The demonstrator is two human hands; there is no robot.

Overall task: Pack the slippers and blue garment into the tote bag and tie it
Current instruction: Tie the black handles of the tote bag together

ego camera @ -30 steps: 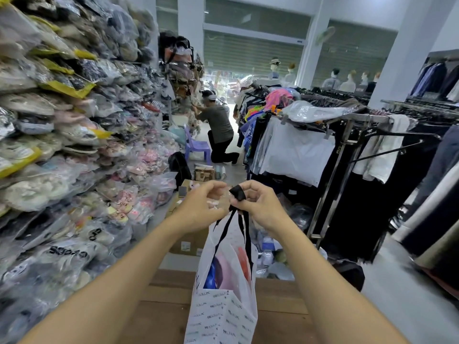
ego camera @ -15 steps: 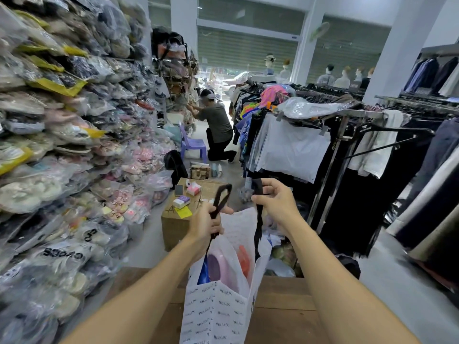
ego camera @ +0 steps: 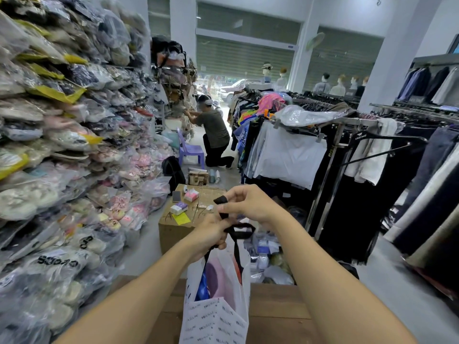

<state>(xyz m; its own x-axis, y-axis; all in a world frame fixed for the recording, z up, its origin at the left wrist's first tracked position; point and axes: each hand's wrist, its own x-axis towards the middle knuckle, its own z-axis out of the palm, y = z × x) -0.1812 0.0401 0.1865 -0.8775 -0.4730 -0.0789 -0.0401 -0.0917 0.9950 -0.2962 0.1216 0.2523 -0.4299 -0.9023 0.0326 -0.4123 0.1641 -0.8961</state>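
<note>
A white printed tote bag (ego camera: 218, 321) stands upright on the wooden table (ego camera: 275, 301). Inside it I see the blue garment (ego camera: 201, 286) at the left and pink slippers (ego camera: 219, 276) beside it. Its black strap handles (ego camera: 239, 232) rise above the bag's mouth. My left hand (ego camera: 211, 234) is closed around the lower part of the handles. Just above and to the right, my right hand (ego camera: 248, 202) pinches a black strap end between its fingers. The straps cross between the two hands.
A high wall of plastic-wrapped goods (ego camera: 62, 157) fills the left. A cardboard box (ego camera: 181, 222) with small items stands on the floor beyond the table. Clothes racks (ego camera: 347, 155) crowd the right. A person (ego camera: 213, 135) kneels by a purple chair (ego camera: 190, 151) down the aisle.
The hands held the handles together, then pulled them apart. Now they are close again, the right hand above the left with the straps crossed between them.
</note>
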